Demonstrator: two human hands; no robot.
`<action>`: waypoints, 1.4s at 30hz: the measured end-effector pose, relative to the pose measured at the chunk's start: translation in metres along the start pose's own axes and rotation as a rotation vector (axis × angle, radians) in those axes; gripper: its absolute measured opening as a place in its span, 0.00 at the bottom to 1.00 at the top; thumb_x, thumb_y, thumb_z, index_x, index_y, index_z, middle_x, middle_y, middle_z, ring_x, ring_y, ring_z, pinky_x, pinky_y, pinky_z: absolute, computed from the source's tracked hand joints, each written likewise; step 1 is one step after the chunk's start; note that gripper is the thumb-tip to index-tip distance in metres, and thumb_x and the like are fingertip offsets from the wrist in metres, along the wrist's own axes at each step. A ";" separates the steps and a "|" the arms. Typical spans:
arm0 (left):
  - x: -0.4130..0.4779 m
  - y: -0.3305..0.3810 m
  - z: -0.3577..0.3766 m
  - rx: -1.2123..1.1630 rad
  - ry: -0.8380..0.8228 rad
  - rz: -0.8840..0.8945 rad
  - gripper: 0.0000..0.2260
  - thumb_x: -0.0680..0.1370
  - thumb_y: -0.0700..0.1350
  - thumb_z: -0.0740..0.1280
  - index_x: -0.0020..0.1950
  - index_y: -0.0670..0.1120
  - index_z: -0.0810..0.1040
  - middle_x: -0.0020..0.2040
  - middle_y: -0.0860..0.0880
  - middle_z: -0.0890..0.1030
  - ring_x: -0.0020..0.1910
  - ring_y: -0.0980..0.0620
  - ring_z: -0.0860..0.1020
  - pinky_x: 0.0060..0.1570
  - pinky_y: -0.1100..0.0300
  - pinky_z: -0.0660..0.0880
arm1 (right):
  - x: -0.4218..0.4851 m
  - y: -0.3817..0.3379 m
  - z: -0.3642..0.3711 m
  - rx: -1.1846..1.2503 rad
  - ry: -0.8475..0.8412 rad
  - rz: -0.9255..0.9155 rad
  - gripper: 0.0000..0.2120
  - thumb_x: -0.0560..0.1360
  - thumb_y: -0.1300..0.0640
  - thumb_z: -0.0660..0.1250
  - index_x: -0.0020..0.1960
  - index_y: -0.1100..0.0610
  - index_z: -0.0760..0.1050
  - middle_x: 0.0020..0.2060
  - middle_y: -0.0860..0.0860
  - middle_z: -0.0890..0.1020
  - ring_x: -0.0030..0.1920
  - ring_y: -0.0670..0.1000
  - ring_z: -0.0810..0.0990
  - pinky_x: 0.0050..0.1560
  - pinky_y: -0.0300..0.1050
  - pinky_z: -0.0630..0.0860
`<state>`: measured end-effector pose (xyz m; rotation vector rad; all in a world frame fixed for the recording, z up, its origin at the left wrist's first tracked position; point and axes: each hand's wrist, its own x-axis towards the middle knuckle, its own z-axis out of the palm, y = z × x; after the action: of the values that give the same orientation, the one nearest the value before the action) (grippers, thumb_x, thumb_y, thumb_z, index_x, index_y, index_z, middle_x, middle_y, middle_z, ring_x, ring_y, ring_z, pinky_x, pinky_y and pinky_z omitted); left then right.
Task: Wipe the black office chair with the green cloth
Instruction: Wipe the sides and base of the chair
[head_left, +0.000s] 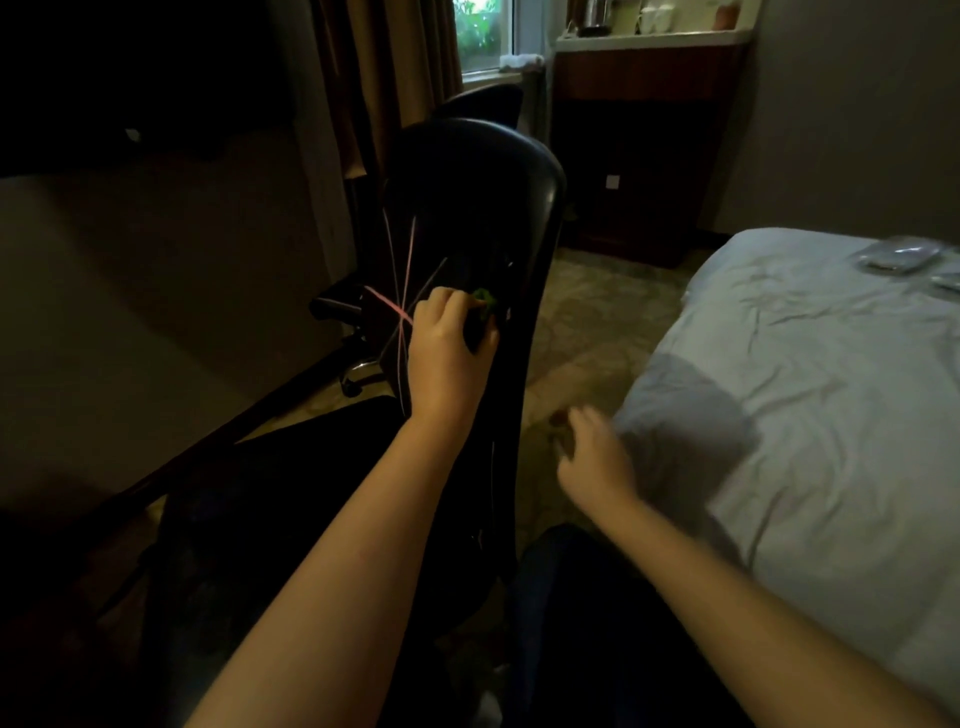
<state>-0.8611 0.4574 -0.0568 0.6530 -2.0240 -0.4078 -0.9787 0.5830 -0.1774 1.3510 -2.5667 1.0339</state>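
The black office chair (467, 208) stands in the middle of the dim room, its glossy curved back turned toward me. My left hand (447, 348) is low on that back with its fingers curled round the green cloth (484, 299), of which only a small bunched bit shows past the fingertips. The cloth touches the chair's back. My right hand (595, 457) hovers blurred to the right of the chair, near the bed's corner, fingers loosely spread and holding nothing.
A bed with a rumpled white sheet (805, 389) fills the right side. A dark wooden cabinet (639, 156) stands at the back under a window. A table edge (182, 467) runs along the left. Patterned carpet (587, 322) shows between chair and bed.
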 end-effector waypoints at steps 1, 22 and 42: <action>-0.002 -0.002 0.002 -0.004 0.010 -0.002 0.08 0.75 0.39 0.71 0.53 0.40 0.78 0.53 0.46 0.76 0.53 0.47 0.74 0.51 0.57 0.73 | -0.013 0.010 0.017 -0.082 -0.089 0.078 0.16 0.77 0.57 0.63 0.63 0.62 0.72 0.60 0.58 0.75 0.62 0.59 0.72 0.59 0.46 0.69; -0.065 -0.042 0.005 -0.105 0.020 -0.182 0.05 0.75 0.38 0.71 0.48 0.44 0.76 0.49 0.49 0.75 0.50 0.51 0.76 0.50 0.60 0.75 | -0.102 0.062 0.094 -0.148 -0.148 0.227 0.12 0.79 0.51 0.60 0.57 0.57 0.75 0.54 0.51 0.77 0.59 0.52 0.71 0.58 0.46 0.70; 0.027 0.025 -0.012 -0.228 0.157 0.050 0.07 0.77 0.41 0.71 0.54 0.41 0.82 0.51 0.47 0.80 0.50 0.57 0.78 0.52 0.70 0.73 | -0.098 0.065 0.091 -0.005 -0.134 0.232 0.08 0.77 0.59 0.65 0.54 0.58 0.78 0.51 0.54 0.79 0.56 0.55 0.73 0.55 0.49 0.71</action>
<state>-0.8694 0.4612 -0.0192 0.4780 -1.8087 -0.5317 -0.9455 0.6245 -0.3162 1.1800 -2.8783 0.9984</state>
